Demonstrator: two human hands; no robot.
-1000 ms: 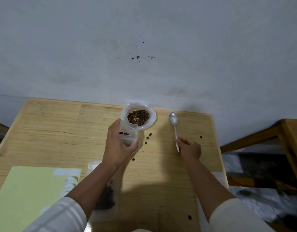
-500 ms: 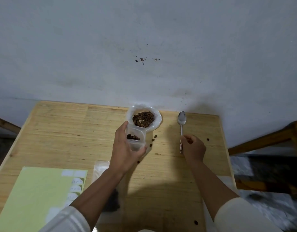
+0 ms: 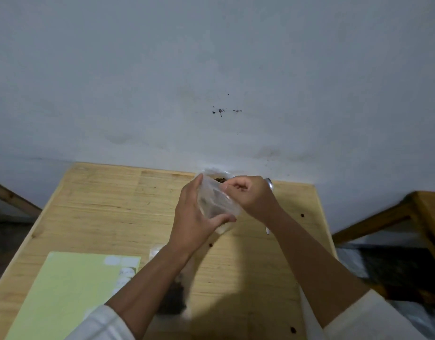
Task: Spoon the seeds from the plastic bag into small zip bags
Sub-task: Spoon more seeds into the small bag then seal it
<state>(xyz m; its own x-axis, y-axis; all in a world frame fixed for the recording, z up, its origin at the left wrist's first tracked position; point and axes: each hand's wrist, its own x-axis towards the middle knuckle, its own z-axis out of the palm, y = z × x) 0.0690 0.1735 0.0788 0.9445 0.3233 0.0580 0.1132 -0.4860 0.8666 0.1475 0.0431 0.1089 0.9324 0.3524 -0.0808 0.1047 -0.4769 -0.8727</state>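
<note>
Both hands meet over the far middle of the table (image 3: 108, 207) with a small zip bag (image 3: 217, 204) between them. The left hand (image 3: 194, 217) grips the bag from its left side, fingers curled behind it and the thumb pressed across its lower front edge. The right hand (image 3: 250, 195) comes in from the other side, its fingers curled and pinching the bag's upper right edge. The bag is clear and tilted, with a dark blur inside it; whether its mouth is sealed cannot be told. Just beyond the two hands, against the wall (image 3: 211, 69), the rim of the plastic bag (image 3: 215, 173) shows, with brown seeds (image 3: 219, 179) in its mouth; most of it is hidden by the hands. The spoon (image 3: 270, 184) lies on the table under the right hand: its bowl shows just past the knuckles and its handle tip beside the right wrist. A few loose seeds lie on the wood to the right of the right forearm and below the left wrist. Near the left forearm lies a green sheet (image 3: 64, 290) with white labels at its edge, and under that forearm a flat clear bag holding a dark mass (image 3: 173, 300).
</note>
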